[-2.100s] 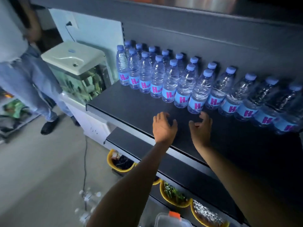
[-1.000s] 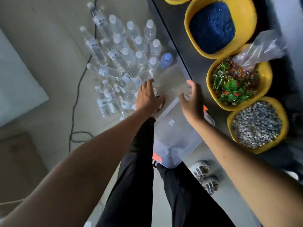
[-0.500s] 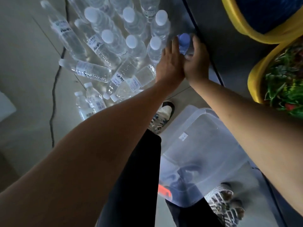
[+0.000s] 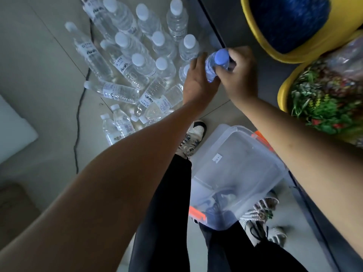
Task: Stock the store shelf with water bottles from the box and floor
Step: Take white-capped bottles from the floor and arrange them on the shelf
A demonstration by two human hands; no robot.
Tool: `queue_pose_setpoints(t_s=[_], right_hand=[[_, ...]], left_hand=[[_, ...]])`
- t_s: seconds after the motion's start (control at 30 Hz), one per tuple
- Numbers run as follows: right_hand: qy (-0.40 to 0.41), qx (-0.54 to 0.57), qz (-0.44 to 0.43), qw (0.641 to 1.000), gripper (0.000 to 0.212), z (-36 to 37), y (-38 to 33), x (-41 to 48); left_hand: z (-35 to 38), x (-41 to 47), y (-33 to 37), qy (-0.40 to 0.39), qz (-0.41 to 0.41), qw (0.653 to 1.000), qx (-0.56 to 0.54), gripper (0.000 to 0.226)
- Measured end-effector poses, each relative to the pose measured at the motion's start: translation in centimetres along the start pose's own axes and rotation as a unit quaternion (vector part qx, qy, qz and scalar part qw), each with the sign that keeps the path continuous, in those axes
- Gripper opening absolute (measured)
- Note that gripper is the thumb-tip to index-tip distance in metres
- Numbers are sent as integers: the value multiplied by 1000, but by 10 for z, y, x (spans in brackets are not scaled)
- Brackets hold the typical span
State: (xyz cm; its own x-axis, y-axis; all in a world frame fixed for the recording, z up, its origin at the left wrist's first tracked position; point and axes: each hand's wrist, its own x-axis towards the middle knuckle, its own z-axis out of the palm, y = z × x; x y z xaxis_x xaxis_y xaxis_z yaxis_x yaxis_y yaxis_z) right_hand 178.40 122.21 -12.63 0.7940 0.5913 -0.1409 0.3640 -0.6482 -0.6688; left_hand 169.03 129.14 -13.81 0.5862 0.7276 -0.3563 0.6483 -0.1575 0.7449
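Above floor bottles; R hand fingers grip blue-cap bottle; L hand fingers cup it

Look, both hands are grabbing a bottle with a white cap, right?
Almost. The bottle that the left hand and right hand are on has a blue cap, not a white one. The white caps are on the other bottles beside it. The head view shows it.

Bottles left of box
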Motion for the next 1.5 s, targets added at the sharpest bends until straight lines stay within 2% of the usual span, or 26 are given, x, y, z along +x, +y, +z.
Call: queue_pose_setpoints(t_s=[0.17,0.3,0.43,0.57,0.7,0.8,0.9,1.03,1.17,1.23,1.3,1.4,1.5], right_hand=[[-14,34,-21,999,24,-80,-71,-15],[-12,61,-9,998,27,-148,-145,-23],[15,128,6,992,33,-219,-232,-35],[41,163,-18,986,33,-301,-321,-62],[54,205,-33,977,40,-381,-384,-88],[36,232,-73,969,54,-440,-418,-109],[20,246,-112,963,63,-496,-443,-124],[15,251,-134,959,72,-558,-464,-141],[34,276,-132,951,60,-615,-472,-149],[68,278,-142,947,56,-639,-472,-151],[137,258,-145,946,61,-660,-467,-148],[205,243,-139,938,69,-687,-445,-141],[241,252,-102,932,69,-707,-416,-138]], left_hand=[[-70,-23,67,-67,3,996,-64,71],[-136,-46,129,-63,38,994,-86,75],[-215,-75,209,-39,79,989,-117,59],[-287,-118,295,-27,111,982,-152,35],[-344,-166,380,4,137,974,-182,31],[-382,-199,434,1,163,964,-209,32],[-415,-229,490,3,184,953,-241,39],[-443,-255,563,-26,229,930,-288,35],[-450,-270,634,-64,283,909,-299,41],[-445,-275,664,-95,315,893,-307,37],[-431,-278,689,-131,336,882,-303,31],[-400,-279,718,-163,358,868,-304,41],[-365,-273,735,-205,365,862,-286,45]])
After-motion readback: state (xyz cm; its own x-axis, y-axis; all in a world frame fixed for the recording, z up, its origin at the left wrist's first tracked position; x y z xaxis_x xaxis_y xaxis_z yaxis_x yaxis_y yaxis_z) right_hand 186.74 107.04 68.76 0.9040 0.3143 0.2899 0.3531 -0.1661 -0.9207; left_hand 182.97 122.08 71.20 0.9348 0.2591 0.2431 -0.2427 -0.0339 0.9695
